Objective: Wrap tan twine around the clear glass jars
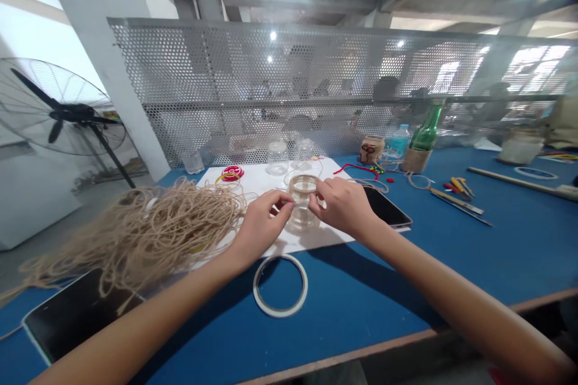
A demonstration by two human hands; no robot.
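A clear glass jar (304,216) stands upright on white paper, with a tan band around its mouth. At the left of its neck is my left hand (265,216), thumb and forefinger pinched together. My right hand (341,204) is closed at the jar's right side, its fingertips against the neck and rim. Whatever is between the fingers of either hand is too small to make out. A large loose heap of jute twine (180,222) lies to the left of my left hand. In front of the jar, a ring of white tape (280,311) rests flat on the blue table.
Two clear jars (277,159) and a red spool (233,173) stand behind. Dark flat devices (388,207) lie on both sides. To the right are a twine-wrapped green bottle (427,129), a decorated jar (372,149), a blue bottle (399,141) and tools (458,200). A perforated metal screen (253,84) borders the table.
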